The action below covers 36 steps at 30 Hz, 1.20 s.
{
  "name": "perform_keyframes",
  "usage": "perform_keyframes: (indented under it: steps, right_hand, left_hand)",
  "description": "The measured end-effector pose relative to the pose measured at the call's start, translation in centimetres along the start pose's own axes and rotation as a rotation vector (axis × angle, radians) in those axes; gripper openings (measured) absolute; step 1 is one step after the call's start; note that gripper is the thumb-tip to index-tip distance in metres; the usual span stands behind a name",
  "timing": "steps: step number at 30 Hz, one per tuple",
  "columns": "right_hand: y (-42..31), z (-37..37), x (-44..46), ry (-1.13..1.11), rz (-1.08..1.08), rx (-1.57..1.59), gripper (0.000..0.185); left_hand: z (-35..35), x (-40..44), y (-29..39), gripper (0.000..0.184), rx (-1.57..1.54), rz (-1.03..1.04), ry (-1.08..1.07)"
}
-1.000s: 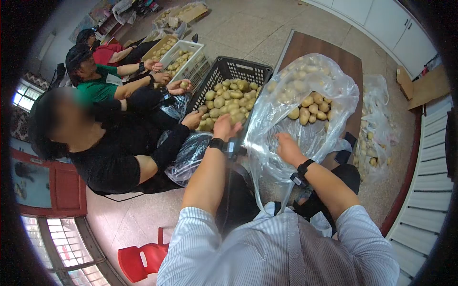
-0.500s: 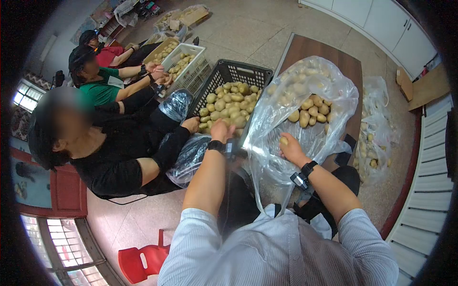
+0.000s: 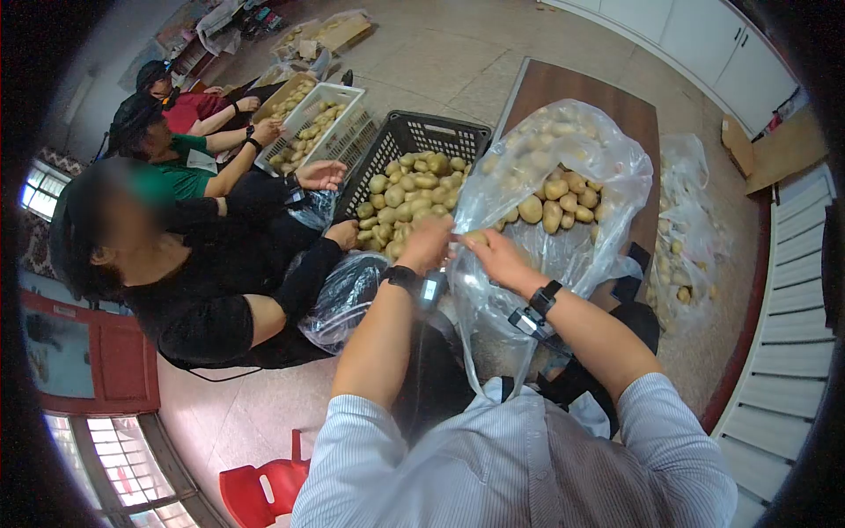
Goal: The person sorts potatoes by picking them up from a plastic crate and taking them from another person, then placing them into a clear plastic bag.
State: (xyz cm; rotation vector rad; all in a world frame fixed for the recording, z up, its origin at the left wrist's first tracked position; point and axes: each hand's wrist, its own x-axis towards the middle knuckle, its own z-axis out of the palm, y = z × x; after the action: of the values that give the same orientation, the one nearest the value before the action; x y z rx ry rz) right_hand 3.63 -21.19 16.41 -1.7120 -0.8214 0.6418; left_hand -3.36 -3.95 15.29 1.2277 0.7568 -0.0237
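Note:
My right hand [image 3: 502, 260] pinches a small potato [image 3: 476, 238] between thumb and fingers, over the near left edge of a clear plastic bag [image 3: 621, 167]. Close beside it, my left hand [image 3: 428, 245] is curled between the black crate [image 3: 430, 128] and the bag; what its fingers hold, if anything, is hidden. Many potatoes [image 3: 411, 191] fill the crate. More potatoes [image 3: 563, 198] lie in the open mouth of the bag, which rests on a brown table [image 3: 550, 84].
At the left sits a person in black [image 3: 211, 273], one hand at the crate's near side and another hand above it. Beyond are two more people and a white crate [image 3: 359, 106] of potatoes. Bagged potatoes [image 3: 682, 255] lie on the floor right; a red chair [image 3: 260, 488] stands lower left.
My right hand has moved left and up with its potato, out of the bag's middle. My left hand has shifted right from the crate to meet it. A neighbour's hand has lifted.

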Motion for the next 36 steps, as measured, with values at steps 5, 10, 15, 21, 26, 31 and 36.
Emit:
perform_keyframes:
  steps: [5, 10, 15, 21, 26, 31, 36]
  right_hand:
    - [0.6, 1.8, 1.3, 0.008, 0.009, -0.03, 0.029]
    - [4.4, 1.7, 1.1, 0.183, -0.051, -0.052, 0.025]
    - [9.6, 0.6, 0.2, 0.218, 0.183, -0.405, 0.027]
    - [8.7, 1.4, -0.3, -0.108, 0.088, -0.254, 0.035]
    - [8.6, 4.5, 0.8, -0.152, 0.015, -0.23, 0.041]
    - [7.7, 5.6, 0.7, -0.15, -0.082, -0.282, 0.042]
    - [6.8, 4.5, -1.0, -0.129, -0.043, -0.322, 0.038]
  left_hand:
    - [-0.7, 1.7, -1.4, 0.031, -0.113, -0.154, -0.248]
    - [-2.6, 2.8, -1.9, 0.022, -0.186, -0.094, -0.109]
    - [-4.5, 2.5, -2.5, 0.034, 1.242, 0.55, 0.257]
    - [-4.7, 1.8, -2.0, 0.026, 1.335, 0.592, 0.324]
    - [-7.4, 5.2, -5.4, 0.016, 0.938, 0.478, 0.32]
    - [-8.6, 5.8, -5.8, 0.011, 0.949, 0.588, 0.24]
    - [-8.1, 5.4, -4.8, 0.009, 1.01, 0.349, 0.3]
